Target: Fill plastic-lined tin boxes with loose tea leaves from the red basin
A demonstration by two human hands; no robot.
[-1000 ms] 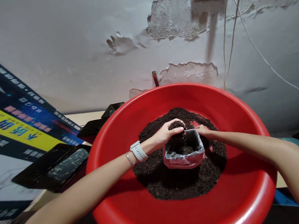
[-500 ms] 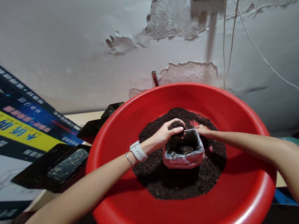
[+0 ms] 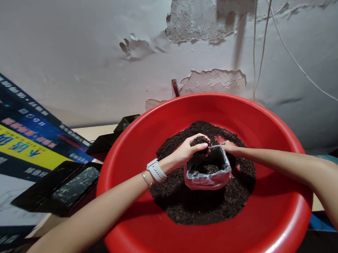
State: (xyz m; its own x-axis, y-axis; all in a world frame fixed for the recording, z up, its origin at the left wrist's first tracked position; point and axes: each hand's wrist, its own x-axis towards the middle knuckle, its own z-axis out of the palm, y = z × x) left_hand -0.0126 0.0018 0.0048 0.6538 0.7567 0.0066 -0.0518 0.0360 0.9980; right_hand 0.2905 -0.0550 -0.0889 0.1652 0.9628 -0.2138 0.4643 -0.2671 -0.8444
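A handful of dark loose tea leaves (image 3: 200,140) rests in my left hand (image 3: 187,150), whose fingers curl round it at the back left rim of a small box-shaped container (image 3: 207,182). Clear plastic lines this container and folds over its rim, and some dark leaves lie at its bottom. At its back right corner, my right hand (image 3: 228,147) is closed on the lined rim; its fingertips are partly hidden. Around and under the container spreads a heap of the same leaves (image 3: 200,212), inside a big red basin (image 3: 122,162).
Left of the basin are dark, shiny trays or packages (image 3: 73,186) and printed cardboard (image 3: 32,136). Behind it stands a wall (image 3: 99,70) with peeling plaster, and white cables (image 3: 289,54) hang at the right. A blue thing (image 3: 321,222) shows at lower right.
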